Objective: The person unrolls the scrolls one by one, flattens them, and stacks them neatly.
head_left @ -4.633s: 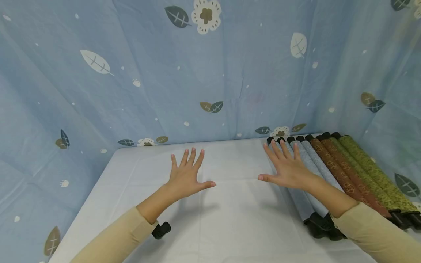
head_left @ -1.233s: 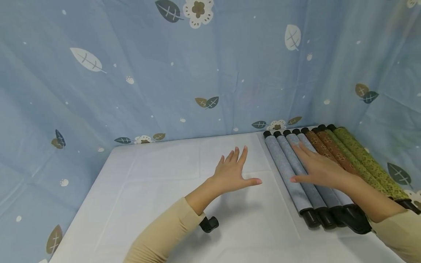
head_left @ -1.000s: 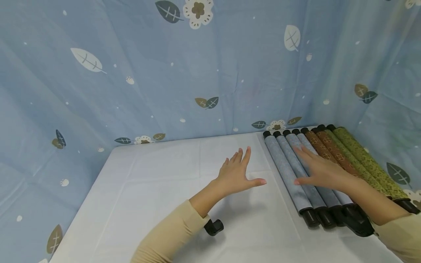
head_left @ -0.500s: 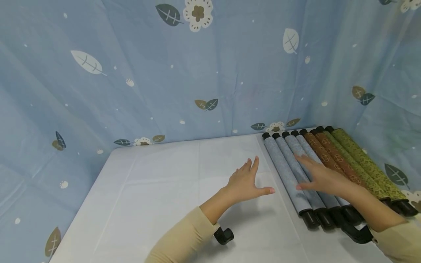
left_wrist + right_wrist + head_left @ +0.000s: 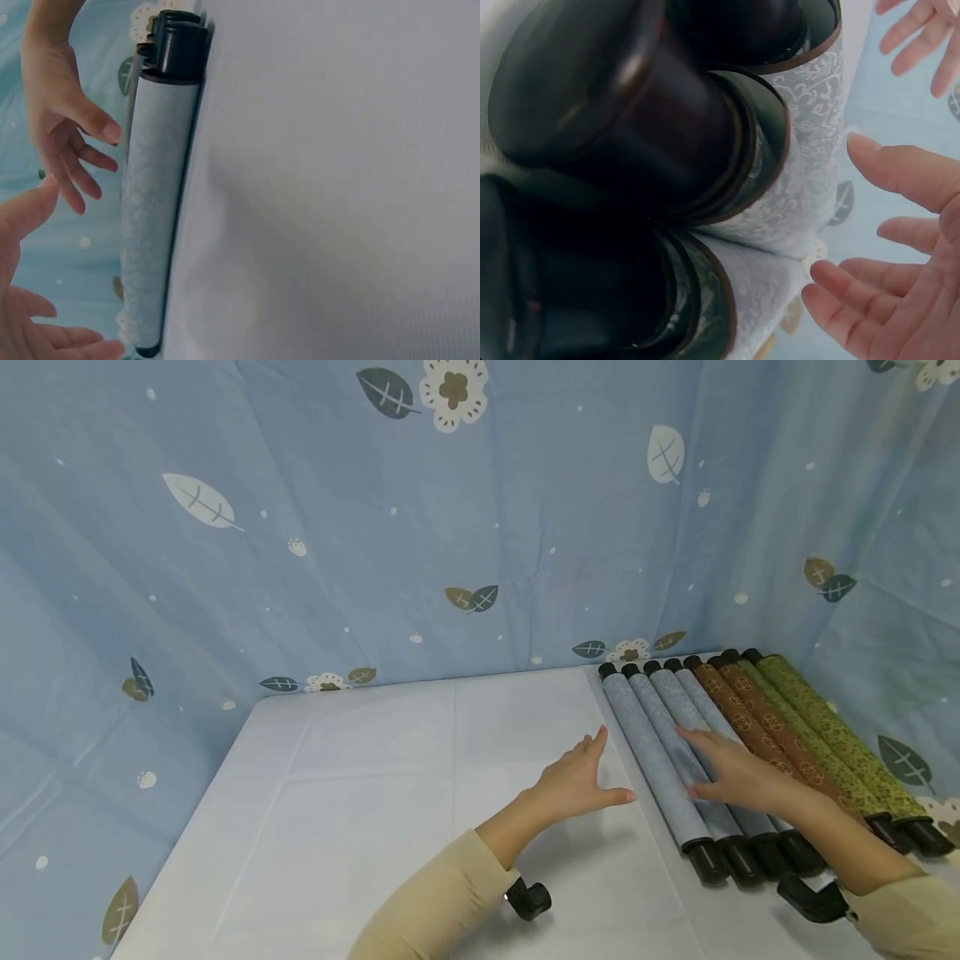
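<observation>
Reach phase: both hands close on the nearest of the rolled scrolls at the right of the white surface (image 5: 360, 793). Left hand (image 5: 581, 775) hovers just beside the outermost blue-grey scroll (image 5: 651, 758), fingers straight and spread, holding nothing. Right hand (image 5: 738, 770) sits over the neighbouring blue-grey scrolls, fingers extended, no grip yet; contact cannot be told. Next move likely calls for curling fingers round the one roll without disturbing its neighbours. That scroll: slim, patterned fabric, black end caps (image 5: 705, 860), lying flush against brown and green scrolls (image 5: 825, 727).
</observation>
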{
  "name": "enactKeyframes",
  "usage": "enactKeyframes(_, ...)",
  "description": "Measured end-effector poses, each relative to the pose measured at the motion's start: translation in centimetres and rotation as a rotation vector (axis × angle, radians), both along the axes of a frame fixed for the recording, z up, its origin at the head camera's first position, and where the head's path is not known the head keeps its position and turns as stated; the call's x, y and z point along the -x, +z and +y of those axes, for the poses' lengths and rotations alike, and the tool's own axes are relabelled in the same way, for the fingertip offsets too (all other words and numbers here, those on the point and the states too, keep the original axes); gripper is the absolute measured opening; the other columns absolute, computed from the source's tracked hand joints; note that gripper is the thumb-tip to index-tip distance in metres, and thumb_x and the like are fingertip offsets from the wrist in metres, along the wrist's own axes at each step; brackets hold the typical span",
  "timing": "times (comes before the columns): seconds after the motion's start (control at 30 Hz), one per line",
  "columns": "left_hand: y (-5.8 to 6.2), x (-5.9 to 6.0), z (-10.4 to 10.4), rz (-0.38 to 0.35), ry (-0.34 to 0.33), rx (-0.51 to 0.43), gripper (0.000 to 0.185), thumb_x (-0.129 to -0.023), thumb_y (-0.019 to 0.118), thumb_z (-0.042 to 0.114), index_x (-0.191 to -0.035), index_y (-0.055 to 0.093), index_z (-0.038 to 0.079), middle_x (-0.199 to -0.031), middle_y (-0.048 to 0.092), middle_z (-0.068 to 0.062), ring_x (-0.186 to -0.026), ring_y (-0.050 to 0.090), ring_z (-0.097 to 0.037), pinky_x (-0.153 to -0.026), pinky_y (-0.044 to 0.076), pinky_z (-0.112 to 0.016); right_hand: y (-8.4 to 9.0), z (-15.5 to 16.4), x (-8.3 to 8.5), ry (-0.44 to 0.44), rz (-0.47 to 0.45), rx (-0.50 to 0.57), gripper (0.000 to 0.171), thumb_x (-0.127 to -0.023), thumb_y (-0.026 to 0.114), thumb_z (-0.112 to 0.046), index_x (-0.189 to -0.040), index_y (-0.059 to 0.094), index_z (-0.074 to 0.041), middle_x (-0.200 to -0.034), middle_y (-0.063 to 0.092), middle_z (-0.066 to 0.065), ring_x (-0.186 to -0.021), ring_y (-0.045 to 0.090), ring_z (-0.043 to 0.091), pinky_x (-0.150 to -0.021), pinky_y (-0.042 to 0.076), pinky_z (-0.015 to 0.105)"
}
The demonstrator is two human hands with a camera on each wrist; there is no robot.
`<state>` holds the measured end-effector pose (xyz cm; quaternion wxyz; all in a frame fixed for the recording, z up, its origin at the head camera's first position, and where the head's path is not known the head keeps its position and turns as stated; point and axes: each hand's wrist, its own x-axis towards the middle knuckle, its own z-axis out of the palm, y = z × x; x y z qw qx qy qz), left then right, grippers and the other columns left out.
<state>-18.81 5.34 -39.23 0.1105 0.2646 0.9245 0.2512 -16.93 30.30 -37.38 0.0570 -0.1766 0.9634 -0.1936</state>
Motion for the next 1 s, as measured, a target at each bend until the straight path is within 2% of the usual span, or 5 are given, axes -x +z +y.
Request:
enactKeyframes(0.2, -0.7, 0.0, 1.0, -0.032, 0.010, -0.069, 0.095, -0.082, 0.064, 0.058, -0.153, 0.014, 0.019, -0.153, 0.029, -0.007, -0.137, 0.033, -0.019, -0.102, 0.040, -0.041, -0.5, 0.3, 0.2, -0.025, -0.015, -0.020, 0.091, -0.073, 0.081, -0.021, -0.141, 0.030, 0.011, -0.138, 0.032, 0.041, -0.120, 0.033, 0.059, -0.086, 0.039, 0.065)
enactKeyframes(0.4, -1.4, 0.2, 1.6, -0.006, 0.010, -0.054, 0.093, -0.082, 0.065, 0.056, -0.153, 0.018, 0.018, -0.151, 0.034, -0.007, -0.134, 0.039, -0.019, -0.097, 0.044, -0.038, -0.9, 0.1, 0.4, -0.043, -0.044, -0.015, 0.085, -0.075, 0.077, -0.015, -0.140, 0.031, 0.013, -0.135, 0.031, 0.044, -0.119, 0.033, 0.060, -0.084, 0.041, 0.063)
enactKeyframes(0.57, -1.9, 0.4, 2.2, -0.003, 0.007, -0.062, 0.090, -0.081, 0.067, 0.053, -0.151, 0.024, 0.018, -0.144, 0.042, -0.009, -0.124, 0.049, -0.018, -0.090, 0.048, -0.032, -1.2, 0.3, 0.4, -0.013, -0.038, 0.007, 0.080, -0.074, 0.075, -0.009, -0.137, 0.032, 0.016, -0.126, 0.038, 0.045, -0.101, 0.051, 0.049, -0.072, 0.049, 0.048)
enactKeyframes(0.7, -2.2, 0.5, 2.9, -0.027, -0.008, -0.091, 0.089, -0.080, 0.068, 0.053, -0.150, 0.027, 0.016, -0.140, 0.044, -0.012, -0.118, 0.053, -0.018, -0.086, 0.048, -0.028, -1.3, 0.5, 0.5, -0.006, -0.054, 0.029, 0.080, -0.074, 0.075, -0.007, -0.136, 0.031, 0.019, -0.121, 0.041, 0.044, -0.088, 0.057, 0.036, -0.062, 0.047, 0.037)
enactKeyframes(1.0, -2.8, 0.2, 5.1, -0.124, 0.014, -0.218, 0.085, -0.080, 0.072, 0.046, -0.148, 0.032, 0.013, -0.136, 0.046, -0.013, -0.112, 0.053, -0.013, -0.084, 0.047, -0.022, -1.0, 0.0, 0.8, -0.062, -0.132, 0.031, 0.080, -0.074, 0.072, -0.005, -0.137, 0.029, 0.018, -0.128, 0.039, 0.045, -0.095, 0.057, 0.042, -0.062, 0.048, 0.039)
